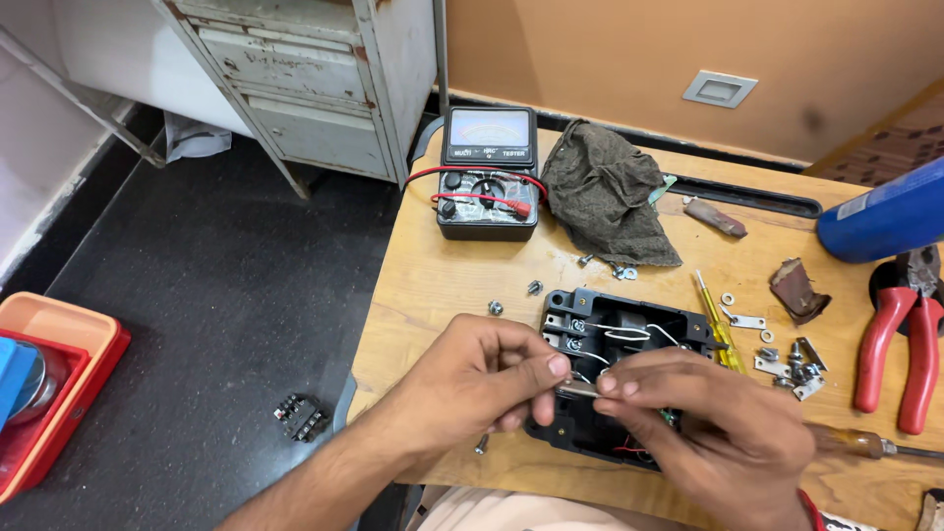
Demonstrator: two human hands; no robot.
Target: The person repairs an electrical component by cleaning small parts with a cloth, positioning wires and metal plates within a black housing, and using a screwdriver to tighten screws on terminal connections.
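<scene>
Seen from above, two bare hands meet over a wooden counter (442,265). The left hand (472,379) and the right hand (708,423) each pinch one end of a small, thin metal piece (578,389), bright like a pin or narrow strip, holding it level between thumb and fingertips; both hands are closed on it. It looks light, stiff and smooth, likely to slip or drop, so a fingertip pinch at its ends seems the surest hold. Directly beneath the hands lies an open black plastic housing (615,334) with white wires, red wires and screw terminals inside; it looks rigid, though its thin wires seem delicate. Just beyond the left hand, loose nuts and screws (496,308) lie scattered on the counter. Farther beyond stands an analogue multimeter (489,172) with red leads, and beside it a crumpled dark cloth (605,192). Beyond the right hand's far side lie a yellow-handled screwdriver (716,324), a cluster of small metal brackets and washers (792,364), and red-handled pliers (900,344). A wooden-handled tool (851,442) lies just beside the right hand. On the dark floor, well apart from the left hand, sit an orange tray (59,324) and a small black part (300,417).
</scene>
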